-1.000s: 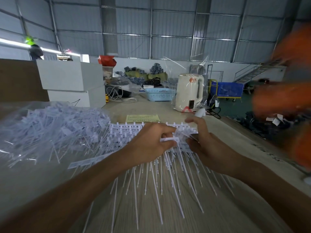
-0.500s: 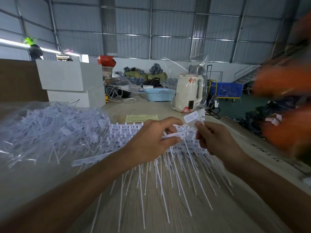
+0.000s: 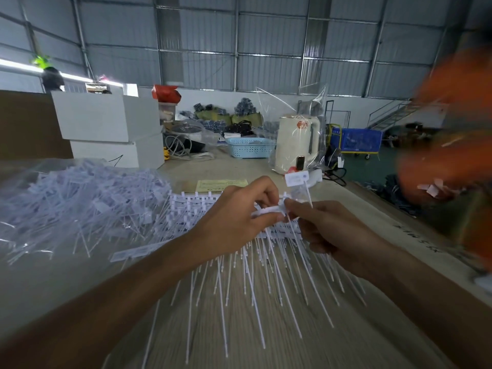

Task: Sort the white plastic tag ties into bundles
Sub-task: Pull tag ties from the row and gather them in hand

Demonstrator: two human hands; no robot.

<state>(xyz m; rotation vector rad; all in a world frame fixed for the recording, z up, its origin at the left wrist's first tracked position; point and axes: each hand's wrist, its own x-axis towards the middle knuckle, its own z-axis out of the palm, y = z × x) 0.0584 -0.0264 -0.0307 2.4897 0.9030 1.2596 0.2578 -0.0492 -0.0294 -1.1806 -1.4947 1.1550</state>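
desk (image 3: pixel 266 342) carries it all | loose tag ties (image 3: pixel 80 203) heaped far left | aligned row of ties (image 3: pixel 253 262) fanned mid-desk | left hand (image 3: pixel 239 222) pinches bundle (image 3: pixel 269 211) | right hand (image 3: pixel 327 230) pinches single tie (image 3: pixel 296 179) upright

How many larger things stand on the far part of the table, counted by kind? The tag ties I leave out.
White boxes: 2 (upper, lower)
Light blue basket: 1
Cream electric kettle: 1
Yellow paper slip: 1
Total: 5
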